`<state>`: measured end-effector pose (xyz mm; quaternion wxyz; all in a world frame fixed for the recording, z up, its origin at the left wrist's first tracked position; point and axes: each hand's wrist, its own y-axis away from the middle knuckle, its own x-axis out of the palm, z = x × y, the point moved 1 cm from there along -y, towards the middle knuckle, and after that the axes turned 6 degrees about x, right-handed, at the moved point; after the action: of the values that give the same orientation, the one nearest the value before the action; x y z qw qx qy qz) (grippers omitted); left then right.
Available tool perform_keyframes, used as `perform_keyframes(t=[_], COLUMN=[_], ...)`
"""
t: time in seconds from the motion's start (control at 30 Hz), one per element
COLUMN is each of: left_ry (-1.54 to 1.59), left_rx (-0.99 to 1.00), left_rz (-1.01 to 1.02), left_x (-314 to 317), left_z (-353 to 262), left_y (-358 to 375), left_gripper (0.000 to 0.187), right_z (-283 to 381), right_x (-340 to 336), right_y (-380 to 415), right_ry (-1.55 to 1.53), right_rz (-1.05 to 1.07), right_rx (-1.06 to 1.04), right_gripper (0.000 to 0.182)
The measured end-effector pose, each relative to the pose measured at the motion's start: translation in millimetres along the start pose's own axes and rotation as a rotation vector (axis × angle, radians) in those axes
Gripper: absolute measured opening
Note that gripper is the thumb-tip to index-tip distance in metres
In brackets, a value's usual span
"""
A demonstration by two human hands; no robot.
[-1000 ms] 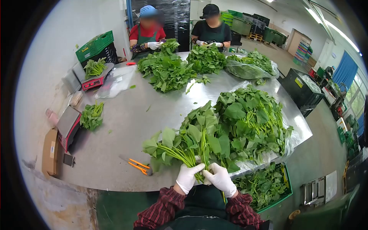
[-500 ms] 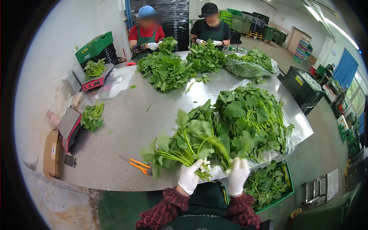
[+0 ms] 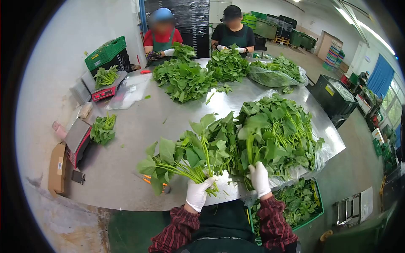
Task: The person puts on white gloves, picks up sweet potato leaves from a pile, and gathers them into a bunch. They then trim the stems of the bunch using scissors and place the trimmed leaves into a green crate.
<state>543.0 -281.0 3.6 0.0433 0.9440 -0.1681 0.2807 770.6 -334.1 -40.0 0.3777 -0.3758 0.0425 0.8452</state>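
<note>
My left hand (image 3: pixel 198 194), in a white glove, is closed around the stems of a bunch of leafy greens (image 3: pixel 192 157) whose leaves fan out to the left above the metal table. In its white glove, my right hand (image 3: pixel 260 180) grips a few leafy stems (image 3: pixel 250 145) by their lower ends, with their tops blurred by motion. These stems stand in front of a large heap of the same greens (image 3: pixel 280 130). Scissors with orange handles (image 3: pixel 147 178) lie left of my left hand, partly covered by the bunch's leaves.
A green crate of greens (image 3: pixel 321 209) sits below the table's right front edge. Scales (image 3: pixel 78 139) stand along the left side, near a small bunch (image 3: pixel 102 130). Two people work across the steel table (image 3: pixel 139 160) behind more heaps (image 3: pixel 183 80). A plastic bag (image 3: pixel 276 77) holds greens.
My left hand has shifted left with its bunch, which now covers more of the scissors. My right hand has moved slightly up, and the stems in it now point upward, apart from the bunch.
</note>
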Motion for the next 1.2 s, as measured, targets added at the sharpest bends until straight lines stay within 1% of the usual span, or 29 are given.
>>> perform_keyframes(t=[0.03,0.07,0.13,0.17,0.23,0.3,0.33,0.37,0.43,0.47,0.53,0.57,0.63,0.67,0.7,0.77,0.8,0.83,0.87,0.9,0.93,0.97,1.0,1.03,1.1,1.17,1.2], left_ry=[0.017,0.012,-0.013,-0.016,-0.085,-0.080,-0.075,-0.072,-0.019,-0.014,0.010,0.036,0.083,0.129,0.129,0.289,0.239,0.238,0.233,0.228,0.225,0.182,0.165,0.151,0.098,0.041,0.017], left_rx=[-0.016,-0.008,0.004,0.004,0.024,0.028,0.043,0.041,0.005,-0.015,-0.041,-0.069,-0.107,-0.145,-0.146,-0.314,-0.268,-0.265,-0.232,-0.199,-0.152,-0.143,-0.133,-0.121,-0.131,-0.155,-0.162], left_rz=[-0.008,-0.012,0.000,0.000,0.040,0.037,0.021,0.027,0.055,0.045,0.048,0.054,0.053,0.051,0.052,0.020,0.058,0.056,-0.001,-0.057,-0.023,-0.042,-0.038,-0.031,-0.009,0.020,0.048], left_x=[-1,-3,-7,-10,-13,-7,-3,0,5,6,2,0,0,2,4,9,10,7,2,-5,-14,-13,-15,-15,-9,-3,0], left_z=[-4,-6,-8,-7,-3,0,1,2,1,2,8,12,16,17,16,13,17,16,12,8,4,-8,-12,-13,-11,-4,0], left_y=[0,0,0,0,0,3,5,6,9,10,10,11,12,13,15,20,19,14,8,3,-2,-3,-3,-3,-3,1,2], left_gripper=[0.014,0.014,0.011,0.011,0.016,0.015,0.013,0.013,0.012,0.012,0.012,0.012,0.011,0.010,0.010,0.008,0.008,0.008,0.009,0.010,0.012,0.012,0.014,0.015,0.018,0.021,0.022], right_z=[0,12,50,65,98,114,117,126,126,125,122,116,105,113,109,98,93,84,69,80,71,55,16,-23,-11,30,56], right_x=[14,15,-1,-8,-18,-15,-15,-18,-16,-15,-14,-11,-7,-13,-11,-8,-15,-21,-29,-58,-80,-100,-116,-128,-147,-137,-130], right_y=[3,4,9,13,26,38,42,45,49,52,58,63,68,72,72,77,79,79,83,79,64,52,44,38,37,44,50], right_ry=[0.278,0.271,0.144,-0.105,-0.596,-0.689,-0.650,-0.741,-0.820,-0.821,-0.671,-0.671,-0.556,-0.648,-0.647,-0.528,-0.555,-0.445,-0.530,-0.768,-0.680,-0.923,-0.887,-0.908,-0.800,-0.621,-0.487], right_rz=[-0.151,-0.149,-0.226,0.037,0.491,0.630,0.656,0.682,0.653,0.654,0.483,0.484,0.309,0.287,0.286,0.131,0.180,-0.063,-0.038,-0.033,-0.299,-0.397,-0.484,-0.513,-0.457,-0.285,-0.107], right_rx=[-0.206,-0.211,-0.259,-0.092,0.164,0.171,0.187,0.231,0.288,0.287,0.151,0.151,-0.083,-0.086,-0.085,-0.429,-0.323,-0.407,-0.172,0.251,0.122,0.402,0.303,0.340,0.381,0.227,0.199], right_gripper=[0.028,0.028,0.039,0.039,0.034,0.030,0.031,0.022,0.015,0.015,0.012,0.012,0.009,0.008,0.008,0.007,0.008,0.009,0.006,0.007,0.016,0.026,0.034,0.036,0.028,0.024,0.019])
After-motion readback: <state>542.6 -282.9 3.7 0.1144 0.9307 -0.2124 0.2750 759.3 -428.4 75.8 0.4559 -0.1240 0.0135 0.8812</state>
